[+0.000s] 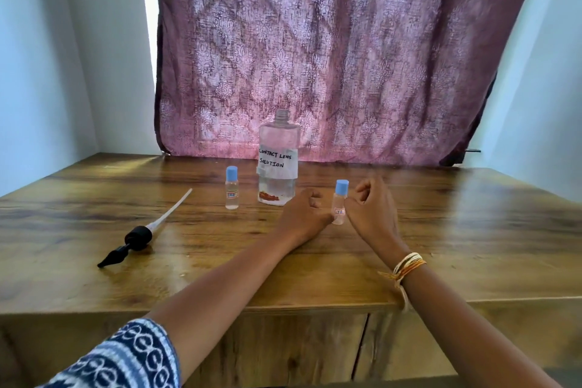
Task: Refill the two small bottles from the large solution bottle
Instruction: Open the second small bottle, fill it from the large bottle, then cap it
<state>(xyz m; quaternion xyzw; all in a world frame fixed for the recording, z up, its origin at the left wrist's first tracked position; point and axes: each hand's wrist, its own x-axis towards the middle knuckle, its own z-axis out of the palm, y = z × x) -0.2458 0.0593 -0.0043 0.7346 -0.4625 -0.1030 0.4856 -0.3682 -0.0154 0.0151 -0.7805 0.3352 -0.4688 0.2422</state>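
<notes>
Both hands, left hand [304,213] and right hand [371,209], loosely curled, flank and touch the capped small bottle [339,202] just before the uncapped solution bottle [278,161]; whether either grips it is unclear.

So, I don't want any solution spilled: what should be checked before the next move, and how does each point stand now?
1. Large solution bottle uncapped: ok, its neck is open.
2. Pump top out of the way: ok, it lies on the table to the left.
3. Right small bottle steadied: ok, it stands upright between the left hand and the right hand, both touching it.
4. Its blue cap off: not ok, it is on.
5. Left small bottle opened: not ok, capped and standing alone.
6. Enough solution left in the large bottle: cannot tell.
</notes>
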